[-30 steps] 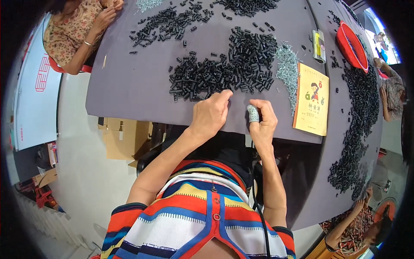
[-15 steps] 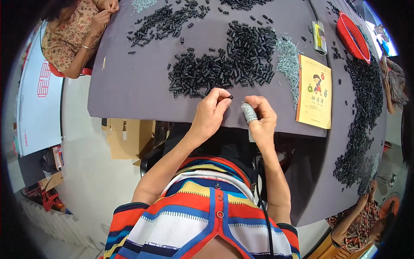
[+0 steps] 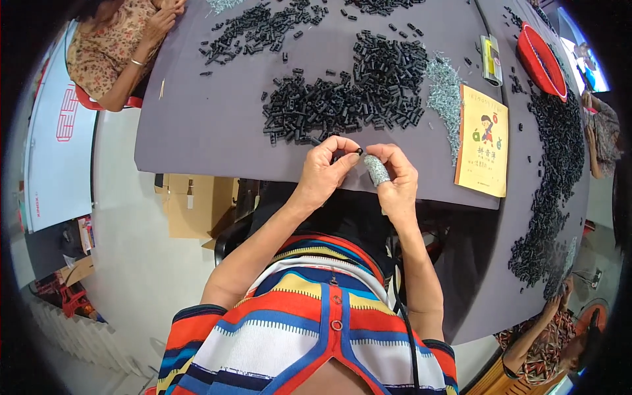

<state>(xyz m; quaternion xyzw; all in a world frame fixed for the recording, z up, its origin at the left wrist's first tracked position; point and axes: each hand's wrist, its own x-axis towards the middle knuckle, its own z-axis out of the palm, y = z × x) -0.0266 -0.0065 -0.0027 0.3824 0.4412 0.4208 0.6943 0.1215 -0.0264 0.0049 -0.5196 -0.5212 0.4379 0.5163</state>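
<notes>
Between thumb and forefinger my left hand (image 3: 321, 174) pinches a small black plastic part (image 3: 359, 151). My right hand (image 3: 400, 183) is just beside it, with a grey speckled cover (image 3: 376, 171) on its index finger. Its thumb and fingers are drawn together close to the black part; what they hold, if anything, is too small to make out. Right beyond my hands a heap of short black plastic parts (image 3: 316, 108) lies on the grey tabletop (image 3: 204, 131). To the right of the heap is a strip of small silvery metal pieces (image 3: 444, 92).
A yellow booklet (image 3: 482, 141) lies right of the silvery pieces, below a yellow-and-clear packet (image 3: 490, 60). Farther right are a red basket (image 3: 541, 62) and a long spread of black parts (image 3: 556, 145). Other people sit at the left, right and lower right edges. A cardboard box (image 3: 197, 207) stands below the table.
My hands have come closer together, the right index finger now near the black part in my left hand. The whole view has shifted slightly.
</notes>
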